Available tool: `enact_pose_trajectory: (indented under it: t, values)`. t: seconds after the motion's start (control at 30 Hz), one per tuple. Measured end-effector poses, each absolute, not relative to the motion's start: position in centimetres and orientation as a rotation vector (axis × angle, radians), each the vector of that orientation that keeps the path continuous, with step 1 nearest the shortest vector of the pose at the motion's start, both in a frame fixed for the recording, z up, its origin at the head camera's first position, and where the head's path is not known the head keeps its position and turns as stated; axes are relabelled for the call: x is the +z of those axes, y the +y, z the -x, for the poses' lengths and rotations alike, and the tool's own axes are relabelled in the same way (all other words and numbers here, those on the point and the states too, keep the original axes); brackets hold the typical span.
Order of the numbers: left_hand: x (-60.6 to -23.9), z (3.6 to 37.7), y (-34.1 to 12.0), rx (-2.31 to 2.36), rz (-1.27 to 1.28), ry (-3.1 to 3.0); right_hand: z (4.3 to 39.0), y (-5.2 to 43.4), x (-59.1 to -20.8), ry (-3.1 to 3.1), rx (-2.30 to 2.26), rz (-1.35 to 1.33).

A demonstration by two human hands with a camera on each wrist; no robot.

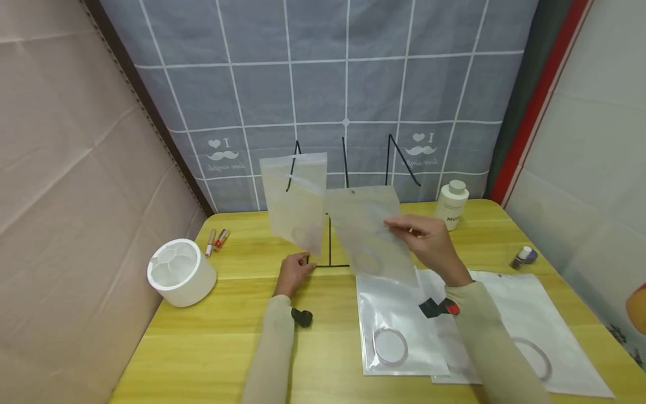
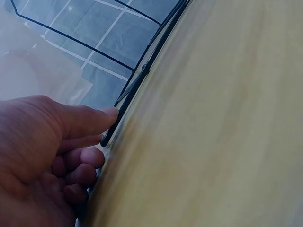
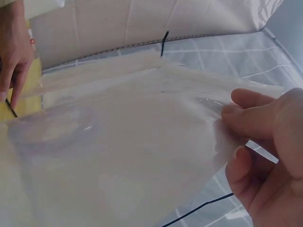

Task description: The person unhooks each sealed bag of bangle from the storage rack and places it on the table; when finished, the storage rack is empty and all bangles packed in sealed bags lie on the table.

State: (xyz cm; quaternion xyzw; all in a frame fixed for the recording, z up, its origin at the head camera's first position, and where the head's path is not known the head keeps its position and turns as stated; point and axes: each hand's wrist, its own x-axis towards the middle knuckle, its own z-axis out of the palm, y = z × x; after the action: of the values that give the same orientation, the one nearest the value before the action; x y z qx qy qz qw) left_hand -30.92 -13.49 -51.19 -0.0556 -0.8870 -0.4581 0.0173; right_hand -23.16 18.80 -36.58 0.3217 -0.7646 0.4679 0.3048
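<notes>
On the near counter (image 1: pixel 252 336), two flat pouches (image 1: pixel 398 325) are lying side by side, each with a ring inside. Mid-counter, the left hand (image 1: pixel 294 273) is pressing curled fingers on the wire rack's base (image 1: pixel 328 265), pinning it; the right hand (image 1: pixel 429 242) is pinching a translucent pouch (image 1: pixel 370 238) by its edge, lifted at the rack's prongs (image 1: pixel 345 163). Likely best: keep the base pinned and line the pouch's hang hole up with a prong beside the pouch already hanging (image 1: pixel 295 196).

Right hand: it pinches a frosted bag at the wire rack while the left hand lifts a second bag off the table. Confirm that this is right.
The left hand lifts no bag: in the head view it rests on the wire rack at its base, on the table. The rest stands: the right hand pinches a frosted bag at the rack.
</notes>
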Motion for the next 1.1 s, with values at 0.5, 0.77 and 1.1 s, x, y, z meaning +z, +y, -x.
enact_pose_trajectory:
  t: [0.5, 0.77, 1.1]
  values:
    - [-51.0, 31.0, -13.4, -1.378, 0.143, -2.774, 18.3, 19.5, -40.3, -2.391, 2.009, -0.62]
    - [-50.6, 30.8, -13.4, -1.415, 0.129, -2.785, 20.7, 16.5, -47.3, -2.717, 2.046, -0.022]
    - [-50.7, 31.0, -13.5, -1.367, 0.146, -2.754, 21.2, 13.0, -49.7, -2.793, 1.894, 0.07]
